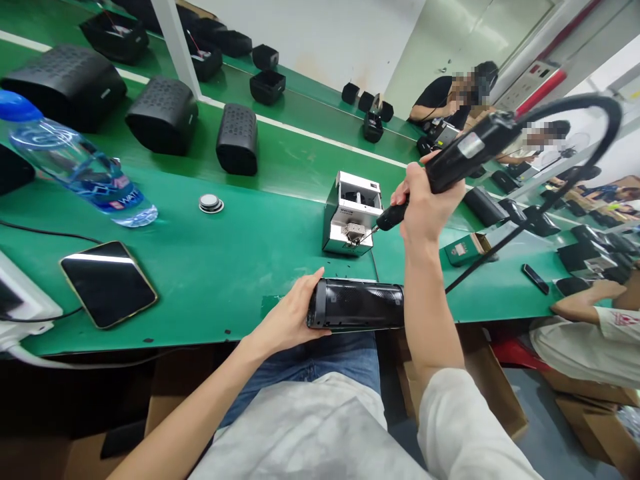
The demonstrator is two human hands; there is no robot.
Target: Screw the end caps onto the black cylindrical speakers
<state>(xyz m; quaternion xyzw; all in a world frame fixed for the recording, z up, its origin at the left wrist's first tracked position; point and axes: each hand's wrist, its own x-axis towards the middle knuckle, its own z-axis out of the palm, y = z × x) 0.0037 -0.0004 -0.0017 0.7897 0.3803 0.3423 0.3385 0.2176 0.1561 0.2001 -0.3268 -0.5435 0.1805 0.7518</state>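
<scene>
Left hand [294,315] gripped speaker [357,303] at near edge of desk [195,287]; right hand [431,208] wrapped round driver [457,157], bit [374,231] at feeder [353,211]. Open shell [115,47] back left had red wire [107,13] inside; box [463,251] contents unclear.

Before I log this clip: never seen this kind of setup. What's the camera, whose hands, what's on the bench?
No robot here: a person works bare-handed, and the single picture comes from a camera on their head, looking forward and down.

The right hand grips a corded black power screwdriver. Its tip is at the front of a small silver box, perhaps a screw feeder; I can't tell whether they touch.

The left hand holds one end of a black casing at the near edge of the green bench.

Also on the bench are a phone, a water bottle and a round metallic disc. More black casings stand beyond.
</scene>
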